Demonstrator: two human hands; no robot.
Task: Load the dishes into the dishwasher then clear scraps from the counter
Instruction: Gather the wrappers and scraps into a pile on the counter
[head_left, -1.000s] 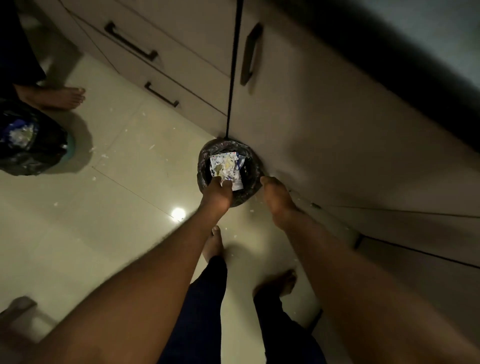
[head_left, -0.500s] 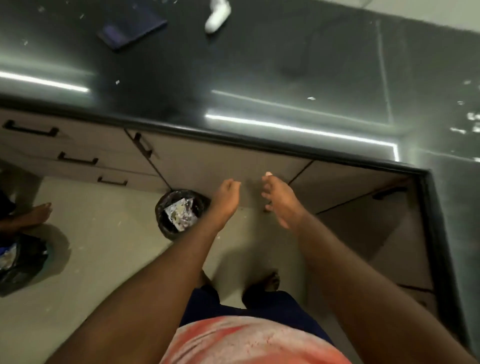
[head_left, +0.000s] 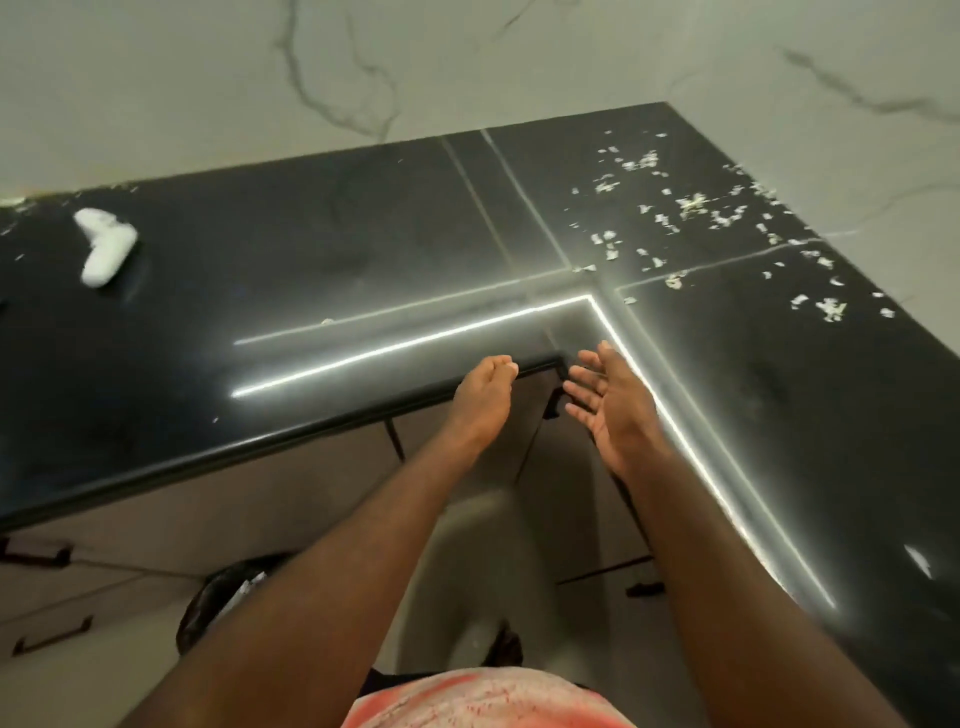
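Observation:
Several small pale scraps (head_left: 691, 213) lie scattered over the far right part of the black L-shaped counter (head_left: 322, 249). My left hand (head_left: 485, 397) hangs in front of the counter's inner corner, fingers held together and straight, holding nothing. My right hand (head_left: 610, 402) is beside it, palm turned left with fingers spread, also holding nothing. Both hands are apart from the scraps, below and to their left. A dark bin (head_left: 223, 597) with paper waste inside stands on the floor at lower left, partly hidden behind my left arm.
A white game controller (head_left: 104, 244) lies on the counter at far left. Beige cabinet drawers with dark handles (head_left: 47, 636) run under the counter. A marble wall (head_left: 467, 62) backs the counter. Bright light strips reflect along the counter's front edge.
The view has swung up from the bin on the floor to the counter corner. Both hands rose from the bin to counter height, and my right palm turned open.

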